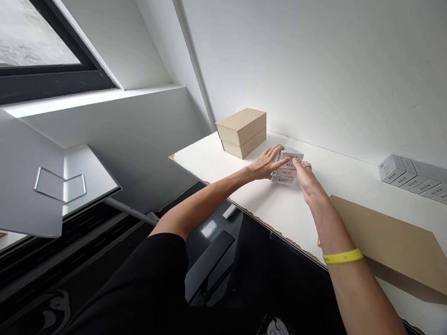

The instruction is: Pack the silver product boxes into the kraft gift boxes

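Head view: stack of small white boxes (285,173) sits on the white table (244,186), about mid-table and a little back from the front edge. Boxes lie flat one on another, about four high, with dark print on the near faces. Top box sits slightly askew on the rest.

Left hand (267,163) comes in from the left, open, fingers stretched out and a bit spread. Its fingertips lie against the left side and top of the stack, with nothing held inside the palm. Right hand (306,179) comes in from the right, partly curled. The thumb presses the near top edge and the fingers wrap the far right side, so it clasps the upper part of the stack. Stack is pinched between the two hands. Both forearms are bare; a yellow wristband (342,257) is on the right wrist and a black sleeve (146,279) on the left upper arm.

Just left of the stack and behind it, near the wall, stands a tan cardboard box (240,131) with its lid on, apart from the hands. Well to the right, a row of white boxes (412,179) lies along the wall. A flat brown cardboard sheet (394,244) lies on the table to the right, under the right forearm. Front table edge looks rough and chipped. Far left, a grey metal panel (28,186) with a wire handle (59,186) sits below a dark-framed window (45,70).
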`<state>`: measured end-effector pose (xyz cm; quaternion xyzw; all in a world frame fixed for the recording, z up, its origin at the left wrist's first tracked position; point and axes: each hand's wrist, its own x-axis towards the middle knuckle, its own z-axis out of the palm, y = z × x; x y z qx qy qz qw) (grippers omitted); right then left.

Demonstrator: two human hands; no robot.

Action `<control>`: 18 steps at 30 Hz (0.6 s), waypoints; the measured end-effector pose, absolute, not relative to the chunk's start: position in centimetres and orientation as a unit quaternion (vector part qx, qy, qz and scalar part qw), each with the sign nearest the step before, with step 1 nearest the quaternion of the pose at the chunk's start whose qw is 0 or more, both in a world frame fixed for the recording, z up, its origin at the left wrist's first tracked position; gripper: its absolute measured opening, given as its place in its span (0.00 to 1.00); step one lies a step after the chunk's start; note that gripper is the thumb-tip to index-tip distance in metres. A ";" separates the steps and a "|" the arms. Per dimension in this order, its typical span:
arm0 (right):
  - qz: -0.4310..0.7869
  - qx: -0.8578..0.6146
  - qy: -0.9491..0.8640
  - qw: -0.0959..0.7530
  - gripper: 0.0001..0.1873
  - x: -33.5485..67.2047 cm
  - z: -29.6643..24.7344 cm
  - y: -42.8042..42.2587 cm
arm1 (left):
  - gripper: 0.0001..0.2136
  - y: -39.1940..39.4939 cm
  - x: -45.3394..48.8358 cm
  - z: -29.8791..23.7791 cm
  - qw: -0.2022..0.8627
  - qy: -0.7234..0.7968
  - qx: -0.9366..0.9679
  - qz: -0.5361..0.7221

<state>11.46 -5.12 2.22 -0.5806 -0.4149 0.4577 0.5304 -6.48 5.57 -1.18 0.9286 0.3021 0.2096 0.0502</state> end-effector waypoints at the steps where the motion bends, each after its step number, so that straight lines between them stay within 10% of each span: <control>1: 0.452 -0.592 -0.411 0.526 0.39 11.9 2.7 -6.6 | 0.42 5.8 -6.6 -1.2 0.033 0.312 0.928 0.201; 18: 0.297 -0.582 -0.390 0.649 0.27 24.2 0.9 -29.8 | 0.57 5.6 -4.5 0.4 -0.058 0.402 0.903 0.138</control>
